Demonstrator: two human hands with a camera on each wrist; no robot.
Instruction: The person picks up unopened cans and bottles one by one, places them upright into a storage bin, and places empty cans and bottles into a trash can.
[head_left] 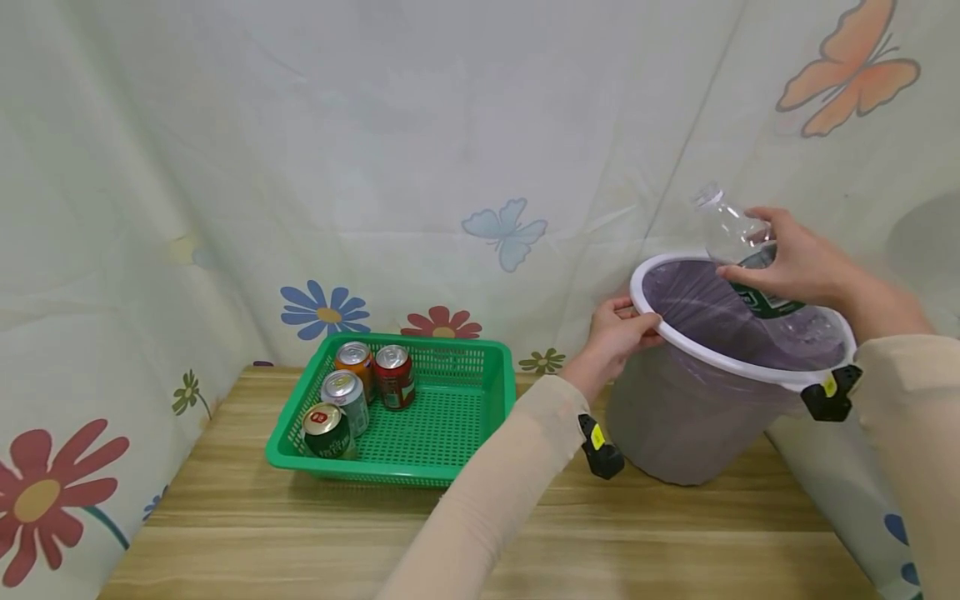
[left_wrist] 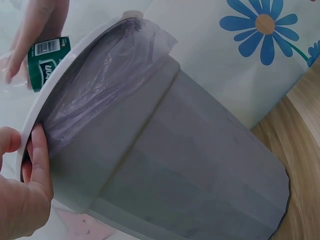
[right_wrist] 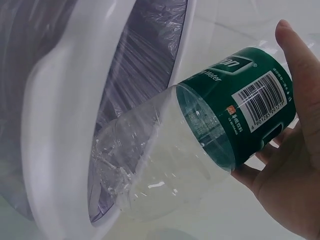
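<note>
My right hand [head_left: 806,262] grips a clear plastic bottle [head_left: 731,229] with a green label [right_wrist: 240,105]. It is tilted, its capless neck up to the left and its base down over the opening of a grey trash can [left_wrist: 165,155]. With thumb and fingers, my left hand [head_left: 615,337] pinches the can's white rim [head_left: 720,358] on its left side. A thin purplish liner bag [left_wrist: 100,90] lines the can and hangs out under the rim.
Left of the can, a green plastic basket [head_left: 483,375] stands on the wooden table [head_left: 300,542]. Several drink cans, among them a red can [head_left: 395,379] and a dark green can [head_left: 328,433], stand in its left part. Behind hangs a flowered curtain [head_left: 420,150].
</note>
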